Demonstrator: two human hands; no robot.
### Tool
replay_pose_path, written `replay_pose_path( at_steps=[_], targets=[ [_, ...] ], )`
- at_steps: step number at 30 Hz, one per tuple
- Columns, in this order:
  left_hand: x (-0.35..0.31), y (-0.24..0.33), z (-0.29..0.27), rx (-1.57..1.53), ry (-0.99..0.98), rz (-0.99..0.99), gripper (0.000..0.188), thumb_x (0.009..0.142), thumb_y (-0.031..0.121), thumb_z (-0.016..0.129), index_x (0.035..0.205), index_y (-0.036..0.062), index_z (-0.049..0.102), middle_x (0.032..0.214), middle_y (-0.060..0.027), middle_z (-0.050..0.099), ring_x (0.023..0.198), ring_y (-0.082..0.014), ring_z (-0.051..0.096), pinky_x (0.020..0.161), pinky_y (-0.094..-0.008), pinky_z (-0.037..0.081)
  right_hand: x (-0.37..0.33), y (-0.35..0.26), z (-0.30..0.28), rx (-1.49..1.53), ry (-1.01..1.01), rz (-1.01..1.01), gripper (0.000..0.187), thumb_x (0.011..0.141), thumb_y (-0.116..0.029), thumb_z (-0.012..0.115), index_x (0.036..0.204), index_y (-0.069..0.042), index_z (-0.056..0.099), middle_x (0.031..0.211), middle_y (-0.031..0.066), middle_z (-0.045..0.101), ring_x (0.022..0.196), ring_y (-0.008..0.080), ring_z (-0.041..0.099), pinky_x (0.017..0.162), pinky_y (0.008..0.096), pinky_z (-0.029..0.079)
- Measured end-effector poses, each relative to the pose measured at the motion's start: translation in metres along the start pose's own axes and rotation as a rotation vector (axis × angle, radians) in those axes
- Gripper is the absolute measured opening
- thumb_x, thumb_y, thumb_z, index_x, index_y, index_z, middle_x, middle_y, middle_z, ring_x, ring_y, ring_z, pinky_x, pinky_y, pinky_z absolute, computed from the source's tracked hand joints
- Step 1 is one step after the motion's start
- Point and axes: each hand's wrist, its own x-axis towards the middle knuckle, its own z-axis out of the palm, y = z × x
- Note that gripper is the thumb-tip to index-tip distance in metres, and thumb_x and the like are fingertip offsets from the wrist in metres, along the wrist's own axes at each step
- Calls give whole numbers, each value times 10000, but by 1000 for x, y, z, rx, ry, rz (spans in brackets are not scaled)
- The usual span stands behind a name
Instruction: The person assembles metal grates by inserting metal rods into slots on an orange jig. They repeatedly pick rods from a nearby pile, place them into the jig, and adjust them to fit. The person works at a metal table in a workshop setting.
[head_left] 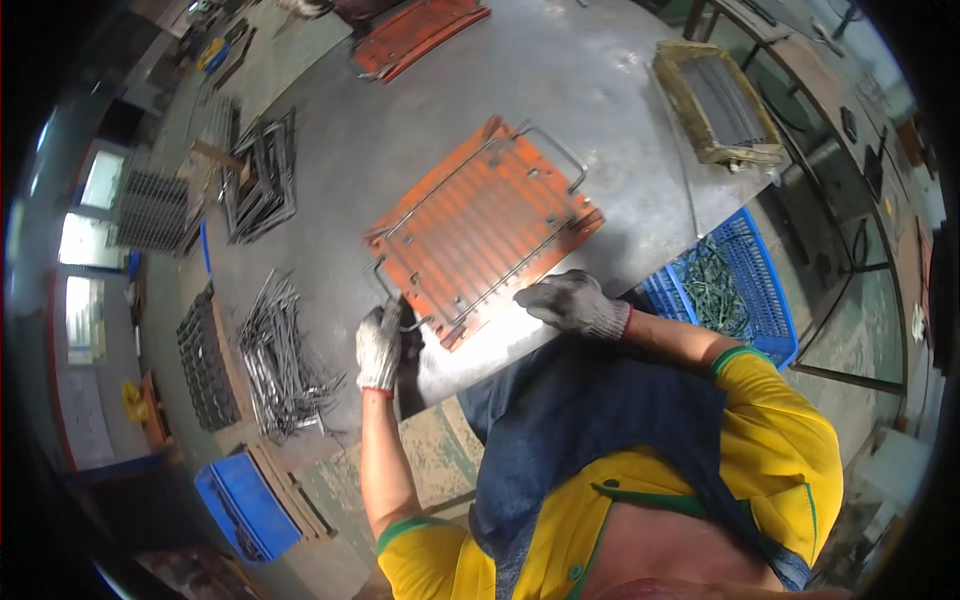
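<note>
An orange ribbed metal plate (480,225) lies tilted across the grey metal table in front of me. Bent metal rods (543,130) run along its two long sides, with hooked loops at the ends. At the plate's lower left corner, my gloved left hand (378,350) closes around the bent end of a rod; its fingertips are partly hidden. My gloved right hand (578,303) is beside the plate's near edge, fingers stretched toward the left. Nothing shows in it, and I cannot tell whether it touches the plate.
Loose metal rods (280,360) and dark bent frames (262,180) lie at the left. A second orange plate (420,35) is at the far edge. On the right are a yellowish box of rods (665,75) and a blue basket (770,270) of green pieces. A blue bin (260,490) stands lower left.
</note>
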Motion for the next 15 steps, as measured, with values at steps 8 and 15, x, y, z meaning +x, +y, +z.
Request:
replay_pose_path(
  at_steps=[8, 15],
  targets=[
    [-42, 80, 33, -1051, -512, -599, 369, 1035, 390, 506, 1013, 39, 619, 791, -195, 692, 547, -293, 662, 466, -367, 545, -43, 38, -27, 102, 218, 128, 282, 917, -269, 672, 1147, -110, 705, 975, 103, 711, 889, 300, 691, 800, 424, 552],
    [24, 164, 89, -1128, -583, -289, 462, 1043, 432, 517, 1081, -17, 621, 820, -199, 703, 634, -255, 696, 533, -358, 582, -42, 37, -24, -2, 141, 176, 319, 920, -277, 663, 1209, -141, 650, 904, 111, 690, 847, 306, 686, 748, 448, 544]
  ],
)
